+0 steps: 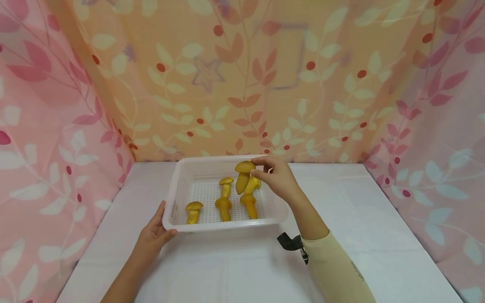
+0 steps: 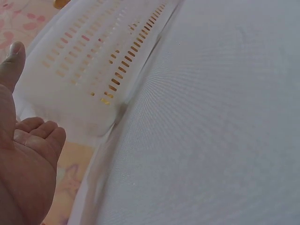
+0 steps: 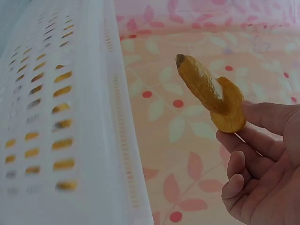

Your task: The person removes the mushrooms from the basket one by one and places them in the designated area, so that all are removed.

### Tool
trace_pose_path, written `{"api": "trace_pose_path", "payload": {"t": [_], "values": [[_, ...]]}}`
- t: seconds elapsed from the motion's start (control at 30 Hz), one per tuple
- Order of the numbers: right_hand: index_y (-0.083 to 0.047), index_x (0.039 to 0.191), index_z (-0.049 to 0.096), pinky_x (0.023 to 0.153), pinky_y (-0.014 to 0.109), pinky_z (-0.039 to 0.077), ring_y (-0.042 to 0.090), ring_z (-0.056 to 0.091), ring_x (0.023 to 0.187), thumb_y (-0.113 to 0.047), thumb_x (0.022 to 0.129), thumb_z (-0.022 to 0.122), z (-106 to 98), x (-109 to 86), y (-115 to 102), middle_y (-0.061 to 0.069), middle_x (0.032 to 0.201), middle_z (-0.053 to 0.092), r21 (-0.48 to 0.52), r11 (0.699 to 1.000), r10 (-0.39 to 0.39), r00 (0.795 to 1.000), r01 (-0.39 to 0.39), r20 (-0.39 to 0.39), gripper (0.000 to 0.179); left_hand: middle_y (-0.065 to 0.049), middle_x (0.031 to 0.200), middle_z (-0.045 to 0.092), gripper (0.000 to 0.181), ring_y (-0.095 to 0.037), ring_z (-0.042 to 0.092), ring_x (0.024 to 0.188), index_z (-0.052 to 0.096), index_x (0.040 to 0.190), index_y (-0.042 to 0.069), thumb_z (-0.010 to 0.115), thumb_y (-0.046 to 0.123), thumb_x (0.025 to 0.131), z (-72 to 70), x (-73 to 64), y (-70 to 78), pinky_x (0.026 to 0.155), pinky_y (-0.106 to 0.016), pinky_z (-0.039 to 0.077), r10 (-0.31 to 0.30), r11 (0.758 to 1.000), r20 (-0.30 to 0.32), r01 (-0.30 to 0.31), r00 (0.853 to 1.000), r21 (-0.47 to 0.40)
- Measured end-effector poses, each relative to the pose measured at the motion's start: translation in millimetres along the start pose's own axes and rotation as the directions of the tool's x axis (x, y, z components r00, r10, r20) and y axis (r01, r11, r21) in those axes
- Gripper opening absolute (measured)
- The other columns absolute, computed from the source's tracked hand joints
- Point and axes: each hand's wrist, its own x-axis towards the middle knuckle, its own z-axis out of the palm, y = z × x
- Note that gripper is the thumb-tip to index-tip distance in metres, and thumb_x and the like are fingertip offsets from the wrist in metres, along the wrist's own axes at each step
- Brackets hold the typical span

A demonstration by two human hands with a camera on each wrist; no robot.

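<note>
a yellow mushroom was held above the right part of the basket, cap up and stem pointing down in the head view. right hand pinched it by the cap, thumb on one side and fingertips on the other; the gap was narrow, just the cap's width, with the outer fingers loosely curled (clearest in the right wrist view, where the dark stem tip also showed).

below and around it was a white plastic basket, slotted walls, perforated floor, on the table. inside: a single left mushroom near the front left; two middle mushrooms in a line, one behind the other; two right mushrooms also in a line, the rear one partly hidden behind the held piece. all were yellow, with rounded caps.

left hand was at the basket's front left corner, thumb and fingers spread wide apart, fingers along the left side and thumb by the front; couldn't tell how firmly it touched.

further out: pale sleeve on the right forearm, a black device beside its cuff. white table under everything. orange leaf-print cloth stood behind, pink leaf-print cloth at both sides.
</note>
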Motion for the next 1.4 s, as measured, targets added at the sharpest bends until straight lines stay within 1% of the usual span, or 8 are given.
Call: {"api": "trace_pose_path", "payload": {"t": [0.17, 0.33, 0.47, 0.57, 0.9, 1.1, 1.17, 1.4], "values": [[-0.021, 0.121, 0.075, 0.06, 0.026, 0.045, 0.023, 0.055, 0.084, -0.029, 0.091, 0.081, -16.0, -18.3, 6.6, 0.001, 0.093, 0.068, -0.013, 1.0, -0.006, 0.999, 0.006, -0.042, 0.031, -0.031, 0.164, -0.016, 0.094, 0.011, 0.035, 0.142, -0.007, 0.162, 0.001, 0.062, -0.008, 0.098, -3.0, -0.8, -0.2, 0.106, -0.018, 0.047, 0.029, 0.999, 0.006, -0.029, 1.0, -0.036], [-0.019, 0.121, 0.075, 0.061, 0.024, 0.043, 0.024, 0.052, 0.083, -0.025, 0.091, 0.081, -35.3, -37.6, 17.2, 0.003, 0.095, 0.067, -0.02, 1.0, 0.017, 0.995, -0.02, -0.099, 0.032, -0.032, 0.163, -0.016, 0.093, 0.008, 0.034, 0.144, -0.009, 0.16, -0.003, 0.06, -0.01, 0.098, -4.3, -1.1, -2.5, 0.108, -0.019, 0.046, 0.056, 0.998, 0.024, -0.055, 0.998, -0.044], [-0.019, 0.123, 0.074, 0.058, 0.023, 0.042, 0.024, 0.05, 0.082, -0.028, 0.092, 0.08, -45.0, -47.1, 25.5, 0.002, 0.099, 0.067, -0.034, 0.999, 0.038, 0.992, -0.042, -0.118, 0.033, -0.032, 0.164, -0.013, 0.092, 0.007, 0.035, 0.144, -0.006, 0.161, -0.001, 0.06, -0.011, 0.097, -5.4, -0.7, -2.3, 0.108, -0.019, 0.046, 0.053, 0.998, 0.025, -0.052, 0.998, -0.03], [-0.019, 0.124, 0.074, 0.059, 0.023, 0.043, 0.025, 0.05, 0.084, -0.031, 0.092, 0.079, -48.8, -49.8, 30.4, 0.002, 0.102, 0.067, -0.04, 0.998, 0.042, 0.993, -0.047, -0.114, 0.035, -0.031, 0.164, -0.014, 0.092, 0.007, 0.035, 0.144, -0.005, 0.162, 0.0, 0.06, -0.011, 0.098, -5.9, 0.0, -0.9, 0.108, -0.018, 0.046, 0.051, 0.998, 0.028, -0.05, 0.998, -0.037], [-0.016, 0.126, 0.073, 0.059, 0.022, 0.044, 0.026, 0.051, 0.084, -0.028, 0.095, 0.077, -71.1, -58.4, 46.5, 0.006, 0.099, 0.063, -0.04, 0.997, 0.052, 0.988, -0.059, -0.149, 0.033, -0.031, 0.164, -0.014, 0.092, 0.01, 0.034, 0.143, -0.006, 0.161, -0.003, 0.06, -0.01, 0.098, -3.2, 4.7, 1.6, 0.108, -0.017, 0.045, 0.043, 0.999, 0.034, -0.042, 0.998, -0.019], [-0.013, 0.127, 0.073, 0.065, 0.021, 0.045, 0.022, 0.052, 0.089, -0.027, 0.096, 0.076, -85.9, -58.6, 55.4, 0.007, 0.103, 0.065, -0.03, 0.999, 0.035, 0.984, -0.04, -0.177, 0.034, -0.029, 0.166, -0.014, 0.092, 0.009, 0.034, 0.144, -0.005, 0.162, -0.001, 0.061, -0.01, 0.098, -4.8, 4.7, -1.4, 0.108, -0.018, 0.045, 0.033, 0.999, 0.03, -0.032, 0.999, -0.017], [-0.013, 0.128, 0.072, 0.066, 0.02, 0.045, 0.021, 0.051, 0.09, -0.028, 0.096, 0.075, -89.6, -57.2, 61.2, 0.006, 0.105, 0.065, -0.021, 0.999, 0.044, 0.983, -0.048, -0.18, 0.035, -0.029, 0.166, -0.012, 0.093, 0.009, 0.034, 0.143, -0.005, 0.162, -0.001, 0.061, -0.01, 0.097, -5.3, 3.9, -2.5, 0.108, -0.018, 0.045, 0.024, 1.0, 0.021, -0.024, 0.999, -0.01], [-0.01, 0.133, 0.069, 0.061, 0.02, 0.044, 0.023, 0.05, 0.088, -0.029, 0.098, 0.073, -97.2, -54.3, 85.1, 0.007, 0.108, 0.064, 0.021, 0.994, 0.112, 0.98, -0.11, -0.165, 0.039, -0.029, 0.166, -0.011, 0.092, 0.009, 0.035, 0.143, -0.003, 0.162, -0.001, 0.062, -0.01, 0.097, -6.4, 1.9, -5.3, 0.107, -0.018, 0.046, 0.023, 1.0, 0.011, -0.023, 1.0, 0.0]]}}
